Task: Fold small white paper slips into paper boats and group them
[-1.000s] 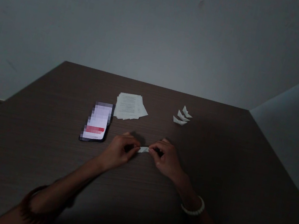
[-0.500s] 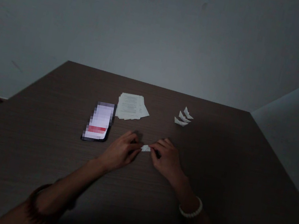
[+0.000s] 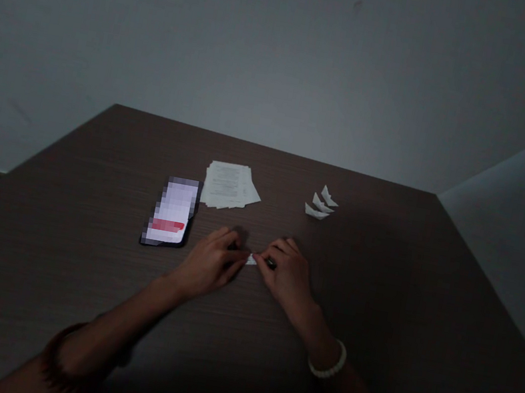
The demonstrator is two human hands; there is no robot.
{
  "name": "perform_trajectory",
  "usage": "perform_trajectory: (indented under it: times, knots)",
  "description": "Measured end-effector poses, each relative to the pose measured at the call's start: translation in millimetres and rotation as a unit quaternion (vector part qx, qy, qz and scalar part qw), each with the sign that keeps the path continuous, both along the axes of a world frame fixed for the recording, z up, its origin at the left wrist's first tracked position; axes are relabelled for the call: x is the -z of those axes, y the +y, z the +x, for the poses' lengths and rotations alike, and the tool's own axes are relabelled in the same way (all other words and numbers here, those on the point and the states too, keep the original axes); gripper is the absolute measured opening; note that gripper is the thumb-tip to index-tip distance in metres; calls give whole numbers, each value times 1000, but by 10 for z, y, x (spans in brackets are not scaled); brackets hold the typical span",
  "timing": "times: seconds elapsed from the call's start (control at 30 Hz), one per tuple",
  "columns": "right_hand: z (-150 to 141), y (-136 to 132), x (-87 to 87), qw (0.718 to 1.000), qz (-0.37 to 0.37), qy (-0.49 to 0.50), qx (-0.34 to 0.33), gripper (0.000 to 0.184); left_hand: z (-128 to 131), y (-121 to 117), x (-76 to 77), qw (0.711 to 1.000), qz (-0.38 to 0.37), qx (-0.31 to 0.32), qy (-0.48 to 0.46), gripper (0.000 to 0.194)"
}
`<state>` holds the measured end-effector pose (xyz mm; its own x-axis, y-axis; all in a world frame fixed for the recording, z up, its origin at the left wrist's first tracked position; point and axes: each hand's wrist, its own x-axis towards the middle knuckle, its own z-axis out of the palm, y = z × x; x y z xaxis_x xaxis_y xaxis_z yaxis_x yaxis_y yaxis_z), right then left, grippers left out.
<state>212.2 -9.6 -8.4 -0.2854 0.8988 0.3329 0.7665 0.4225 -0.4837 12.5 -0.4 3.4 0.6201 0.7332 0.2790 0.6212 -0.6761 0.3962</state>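
Observation:
A small folded piece of printed paper (image 3: 252, 260) lies low over the table between my two hands, mostly covered by fingertips. My left hand (image 3: 214, 261) pinches its left end between thumb and fingers. From the other side, my right hand (image 3: 286, 271) is closed on the paper, thumb and forefinger together near its middle. Beyond my right hand stand three small folded paper boats (image 3: 321, 203) in a slanted row. A stack of printed paper sheets (image 3: 228, 185) lies beyond my left hand, its edges fanned out.
A lit smartphone (image 3: 172, 211), its screen blurred out, rests left of my left hand, close to the sheets. Everything sits on a dark wood-grain table (image 3: 376, 298). A pale wall (image 3: 287, 58) rises behind the table's far edge.
My right hand's fingertips have slid left along the folded paper, closer to my left hand, so less of it shows. My left hand stays nearly in place.

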Motion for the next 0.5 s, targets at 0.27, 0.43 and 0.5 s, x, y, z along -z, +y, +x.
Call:
perform_trajectory:
  times: [0.27,0.43,0.5]
  knots:
    - [-22,-37,-9,999,2,-34,-29,15,-15,8,9,1000,6,-2,16,25]
    - [-6,-56,-24,998,-5,-50,-37,20,-21,7,12,1000,0,-6,22,24]
    - [1,-63,-35,998,-11,-48,-37,19,-18,7,18,1000,1,-7,19,25]
